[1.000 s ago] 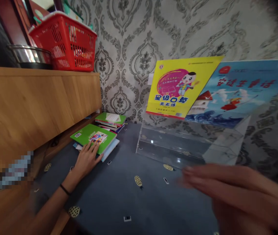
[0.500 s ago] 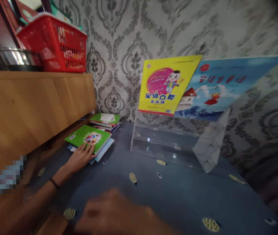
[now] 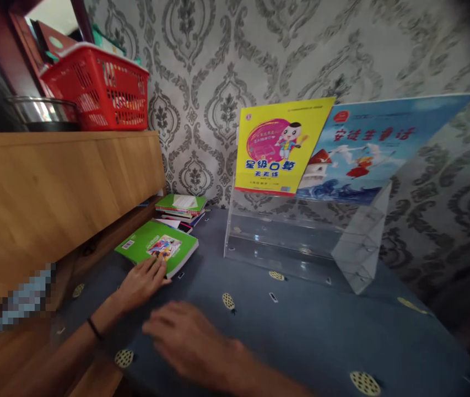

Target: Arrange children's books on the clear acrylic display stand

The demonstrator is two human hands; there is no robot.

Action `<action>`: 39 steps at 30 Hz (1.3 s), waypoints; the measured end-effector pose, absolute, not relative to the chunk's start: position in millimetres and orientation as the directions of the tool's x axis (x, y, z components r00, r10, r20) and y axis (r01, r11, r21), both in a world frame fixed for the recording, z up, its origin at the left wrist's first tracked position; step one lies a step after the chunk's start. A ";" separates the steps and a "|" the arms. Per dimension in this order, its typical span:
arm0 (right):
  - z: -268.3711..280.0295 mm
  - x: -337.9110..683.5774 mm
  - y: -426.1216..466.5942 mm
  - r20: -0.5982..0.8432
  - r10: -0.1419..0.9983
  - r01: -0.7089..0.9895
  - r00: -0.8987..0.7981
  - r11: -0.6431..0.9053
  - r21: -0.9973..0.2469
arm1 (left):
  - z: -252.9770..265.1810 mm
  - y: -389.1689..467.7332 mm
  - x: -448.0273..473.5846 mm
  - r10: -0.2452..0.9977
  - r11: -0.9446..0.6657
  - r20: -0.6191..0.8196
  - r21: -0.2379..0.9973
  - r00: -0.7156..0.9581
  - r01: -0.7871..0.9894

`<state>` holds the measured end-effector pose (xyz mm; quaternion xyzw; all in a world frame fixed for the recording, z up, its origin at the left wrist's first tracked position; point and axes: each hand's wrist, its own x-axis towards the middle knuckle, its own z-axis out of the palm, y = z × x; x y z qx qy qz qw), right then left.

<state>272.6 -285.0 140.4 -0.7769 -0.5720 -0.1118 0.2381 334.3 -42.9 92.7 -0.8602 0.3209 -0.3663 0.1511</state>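
My left hand (image 3: 140,282) rests at the near edge of a green book (image 3: 141,241) with a colourful picture on its cover. Its fingers lie on the cover and its thumb is at the near edge, so the hand is closed on the book. My right hand (image 3: 189,339) is over the table nearer to me, apart from the book, somewhat blurred. Its fingers are loosely bent, and nothing shows in them. Behind the green book lies a stack of books (image 3: 181,205) with another green cover on top.
A clear acrylic rack (image 3: 276,242) stands on the dark blue patterned tablecloth (image 3: 292,342). It holds a yellow workbook (image 3: 278,146) and a blue storybook (image 3: 367,149). On the wooden cabinet (image 3: 65,182) at left are a red basket (image 3: 114,99) and a steel bowl (image 3: 44,112).
The green book has shifted toward me with my left hand; the light blue book under it no longer shows. My right hand has moved forward. The view has shifted slightly.
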 end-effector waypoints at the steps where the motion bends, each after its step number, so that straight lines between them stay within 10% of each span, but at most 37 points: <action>1: 143.3 283.4 -287.2 0.473 0.806 0.933 0.356 -0.279 -0.228 | 90.6 -47.3 326.5 -0.671 -0.741 0.520 -0.493 0.529 -0.456; 12: 94.8 378.4 -316.5 0.550 0.710 0.889 0.440 -0.433 -0.152 | 111.9 -89.5 312.2 -0.654 -0.743 0.566 -0.358 0.502 -0.565; 25: 100.6 406.1 -326.9 0.605 0.494 0.776 0.624 -0.302 -0.553 | 144.4 -15.6 363.2 -0.485 -0.867 0.548 -0.201 0.682 -0.455; 32: 110.5 407.4 -330.3 0.543 0.312 0.608 0.780 -0.169 -0.776 | 185.9 -45.3 352.7 -0.460 -0.877 0.537 -0.150 0.707 -0.457; 39: 124.1 414.7 -334.9 0.364 0.036 0.339 0.931 0.290 -0.895 | 229.6 -71.9 333.7 -0.197 -0.884 0.589 0.240 0.784 -0.402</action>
